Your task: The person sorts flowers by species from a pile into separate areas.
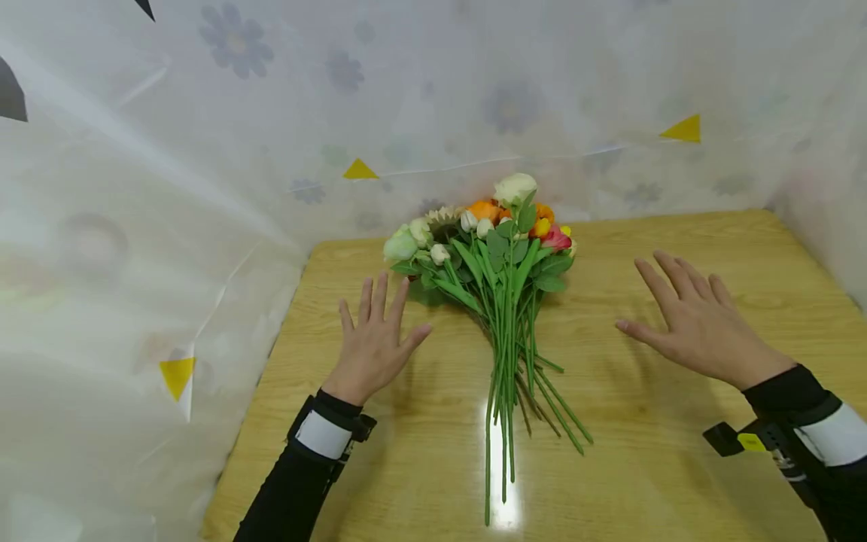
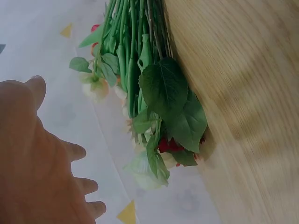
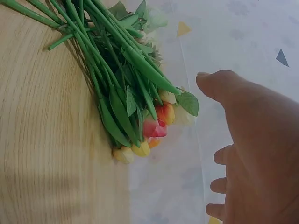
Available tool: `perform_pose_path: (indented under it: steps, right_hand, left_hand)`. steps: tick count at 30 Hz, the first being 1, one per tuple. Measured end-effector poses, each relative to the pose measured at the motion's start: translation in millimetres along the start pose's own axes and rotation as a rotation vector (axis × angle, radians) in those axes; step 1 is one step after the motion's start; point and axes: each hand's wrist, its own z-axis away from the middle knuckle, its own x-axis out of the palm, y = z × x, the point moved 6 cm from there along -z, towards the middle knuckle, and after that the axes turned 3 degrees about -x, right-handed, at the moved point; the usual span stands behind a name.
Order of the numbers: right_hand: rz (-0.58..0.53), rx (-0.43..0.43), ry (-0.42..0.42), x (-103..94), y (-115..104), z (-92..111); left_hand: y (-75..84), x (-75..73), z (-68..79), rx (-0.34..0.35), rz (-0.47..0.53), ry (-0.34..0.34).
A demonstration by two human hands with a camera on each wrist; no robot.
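Note:
A bunch of flowers [image 1: 504, 278] lies on the table, its white, orange, yellow and pink heads at the back and its long green stems fanning toward the front. Left of the stems, my left hand [image 1: 375, 346] is held with fingers spread, its fingertips near the pale green bloom [image 1: 401, 245]. My right hand [image 1: 698, 324] hovers to the right of the bunch, fingers extended, holding nothing. In the left wrist view, large leaves [image 2: 166, 88] and a red bloom [image 2: 170, 145] show. Yellow tulips [image 3: 141, 148] and a pink bloom [image 3: 154, 127] appear in the right wrist view.
The wooden table [image 1: 420, 467] meets a pale, flower-printed sheet [image 1: 433, 90] along its back and left side. Yellow triangles [image 1: 360, 169] mark the sheet. Both forearms wear black sleeves with wrist-mounted cameras.

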Motion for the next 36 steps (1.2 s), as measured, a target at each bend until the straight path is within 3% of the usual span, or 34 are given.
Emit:
perform_pose_path:
  steps: [7, 13, 19, 23, 28, 36]
  right_hand:
    - [-0.016, 0.019, 0.001, -0.7, 3, 5]
    - [-0.028, 0.023, -0.005, 3.1, 6, 7]
    - [-0.041, 0.02, -0.018, 7.4, 6, 6]
    - [-0.051, 0.031, -0.04, 12.0, 5, 6]
    - [-0.056, 0.045, -0.049, 14.3, 6, 11]
    - [-0.063, 0.045, -0.076, 16.2, 7, 14]
  left_hand:
    - [21.1, 5.7, -14.2, 0.04, -0.011, -0.049]
    - [64.3, 18.0, -32.8, 0.143, -0.073, -0.085]
    - [126.4, 54.2, -54.1, 0.247, -0.143, -0.168]
    - [153.9, 88.1, -59.2, 0.263, -0.157, -0.237]
    - [160.8, 113.7, -56.6, 0.202, -0.26, -0.217]
    - [150.1, 111.6, -54.6, 0.169, -0.283, -0.189]
